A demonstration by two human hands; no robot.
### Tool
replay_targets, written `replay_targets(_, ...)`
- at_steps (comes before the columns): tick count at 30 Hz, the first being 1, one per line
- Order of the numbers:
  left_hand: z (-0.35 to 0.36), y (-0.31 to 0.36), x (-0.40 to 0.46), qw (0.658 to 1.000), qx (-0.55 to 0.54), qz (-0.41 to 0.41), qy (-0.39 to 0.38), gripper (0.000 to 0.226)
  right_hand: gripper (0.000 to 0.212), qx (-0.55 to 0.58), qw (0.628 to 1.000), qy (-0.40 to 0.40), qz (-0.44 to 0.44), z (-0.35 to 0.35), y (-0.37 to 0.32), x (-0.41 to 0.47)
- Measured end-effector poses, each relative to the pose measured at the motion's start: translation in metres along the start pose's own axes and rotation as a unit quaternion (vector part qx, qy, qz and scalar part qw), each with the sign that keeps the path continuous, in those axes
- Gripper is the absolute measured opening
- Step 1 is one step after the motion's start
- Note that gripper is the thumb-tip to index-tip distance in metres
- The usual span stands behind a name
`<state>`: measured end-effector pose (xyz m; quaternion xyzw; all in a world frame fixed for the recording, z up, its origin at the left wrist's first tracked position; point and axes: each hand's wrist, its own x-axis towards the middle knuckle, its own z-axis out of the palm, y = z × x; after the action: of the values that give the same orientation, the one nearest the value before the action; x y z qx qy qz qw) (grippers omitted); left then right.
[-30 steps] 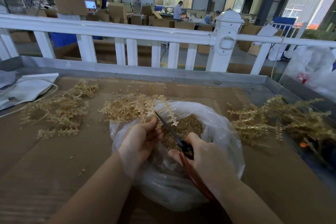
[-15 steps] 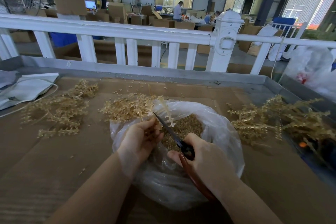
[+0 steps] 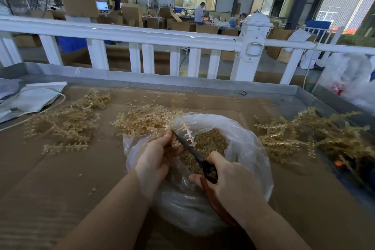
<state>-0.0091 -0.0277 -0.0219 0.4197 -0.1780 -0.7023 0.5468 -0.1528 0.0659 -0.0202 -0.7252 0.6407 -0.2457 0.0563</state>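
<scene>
A cardboard-lined surface (image 3: pixel 60 178) is sitting inside a metal rim, with a white fence (image 3: pixel 142 36) standing behind it and a hall of cartons (image 3: pixel 132 14) stretching beyond. A left pile (image 3: pixel 67 122) and a right pile (image 3: pixel 304 134) of tan sprues are lying on it. A clear bag (image 3: pixel 249 148) of cut bits is sitting open in the middle. Over the bag, the left hand (image 3: pixel 154 156) is pinching a sprue (image 3: pixel 187 130), whose strip is slanting from far left to near right. The right hand (image 3: pixel 233 180) is curling round the red handles of the scissors (image 3: pixel 190 150). Their long axis is running diagonally, tips pointing away and left at the left fingertips.
</scene>
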Motion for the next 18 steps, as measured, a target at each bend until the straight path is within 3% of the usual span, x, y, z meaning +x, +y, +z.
replay_targets(18,-0.003,0.0028,-0.0017,0.999,0.037,-0.018,-0.026,0.014,0.038,-0.071,0.997,0.014,-0.033,-0.0056,0.0052,-0.0009)
